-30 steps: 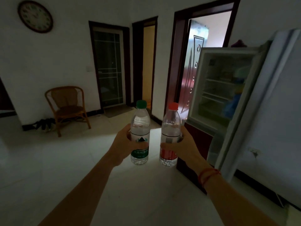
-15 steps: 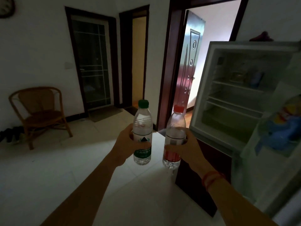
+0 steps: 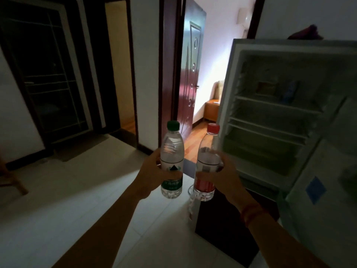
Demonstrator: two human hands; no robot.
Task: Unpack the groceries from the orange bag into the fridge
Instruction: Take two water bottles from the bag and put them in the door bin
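My left hand (image 3: 149, 174) grips a clear water bottle with a green cap and green label (image 3: 172, 161), held upright. Beside it, my right hand (image 3: 222, 178) grips a clear bottle with a red cap and red label (image 3: 207, 163), also upright. Both bottles are in front of me at chest height, just left of the open white fridge (image 3: 229, 105). Its wire shelves (image 3: 274, 105) hold a brownish box and a blue item on the top level. The fridge door (image 3: 332, 190) stands open at the right. The orange bag is out of view.
The fridge's dark lower compartment (image 3: 228, 235) juts out below my right arm. An open maroon door (image 3: 189, 74) leads into a lit room behind the bottles. Dark doorways (image 3: 58, 74) line the left wall, and part of a wooden chair (image 3: 11, 180) shows at the left edge.
I have moved closer to the fridge and turned right. The chair has slid to the left edge, the fridge interior looms larger, and both bottles stay in my hands.
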